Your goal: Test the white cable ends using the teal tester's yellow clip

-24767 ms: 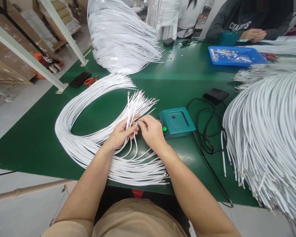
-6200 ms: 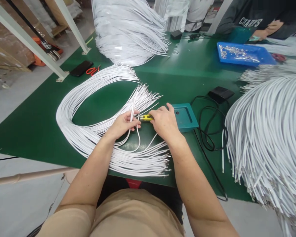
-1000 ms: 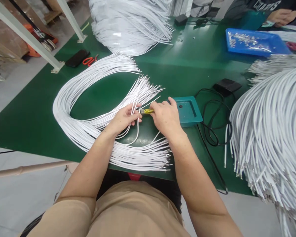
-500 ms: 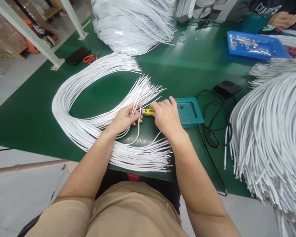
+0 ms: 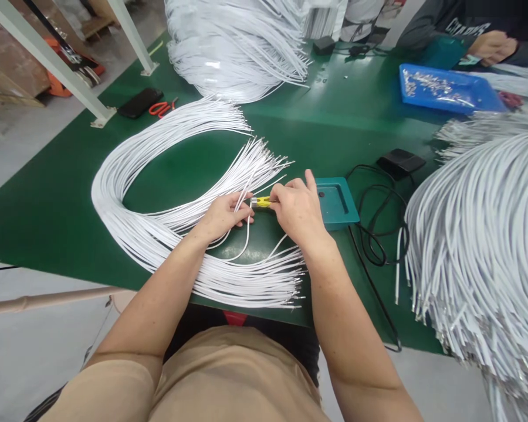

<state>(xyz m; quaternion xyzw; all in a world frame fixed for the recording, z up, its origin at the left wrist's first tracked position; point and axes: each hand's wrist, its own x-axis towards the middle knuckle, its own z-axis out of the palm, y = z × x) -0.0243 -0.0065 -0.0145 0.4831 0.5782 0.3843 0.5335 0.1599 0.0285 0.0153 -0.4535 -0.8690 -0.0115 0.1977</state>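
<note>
Our left hand (image 5: pixel 227 215) pinches a few white cables (image 5: pixel 245 190) between narrowed fingers, over the green surface (image 5: pixel 176 170), while our right hand (image 5: pixel 297 214) grips a yellow tool (image 5: pixel 262 202), its tip close beside them. We seem to be working the tool on one cable, contact too small to tell; the next move calls for steady cables and careful alignment.

Yellow tool (image 5: pixel 263 202) newly in right hand (image 5: pixel 298 210)

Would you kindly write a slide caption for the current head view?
Over a green table, the left hand holds white cables while the right hand grips a small yellow tool.
</note>
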